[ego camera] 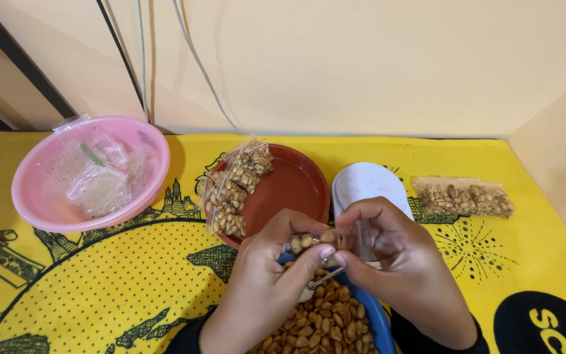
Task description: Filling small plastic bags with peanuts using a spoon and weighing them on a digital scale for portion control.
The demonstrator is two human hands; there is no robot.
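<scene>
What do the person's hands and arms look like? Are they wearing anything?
Both hands are bare: no gloves, and no rings or bracelets that show. The left hand and the right hand have short, plain nails. At the bottom edge of the picture each wrist goes into a dark sleeve, black or close to it. Nothing more of the arms shows.
</scene>
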